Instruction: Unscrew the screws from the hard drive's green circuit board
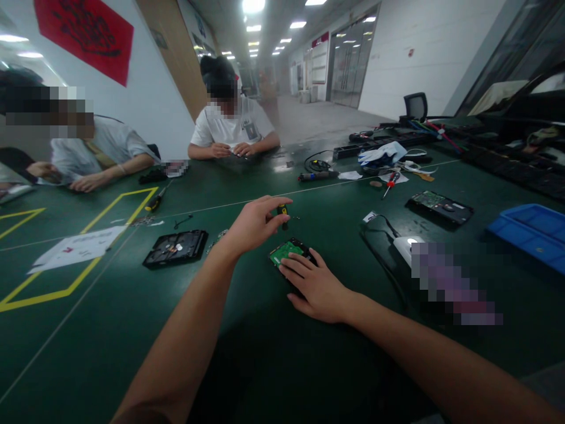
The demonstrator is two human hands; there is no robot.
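My left hand (pixel 252 226) is raised just above the table, thumb and index finger pinching a small screwdriver (pixel 282 209) with a yellow and black handle. Below and right of it lies a hard drive (pixel 282 253), its green circuit board facing up. My right hand (pixel 318 288) rests on the drive with fingers spread, covering much of its near and right side. The screwdriver is apart from the drive; its tip is hard to make out. Some tiny pieces, perhaps screws (pixel 296 218), lie beyond the drive.
Left are an opened drive casing (pixel 176 248), a paper sheet (pixel 79 246) and another screwdriver (pixel 155 200). Right are a second hard drive (pixel 440 208), a blue bin (pixel 532 232), a cable (pixel 382 265) and a red screwdriver (pixel 391 184). Two people sit across the green table (pixel 110 335).
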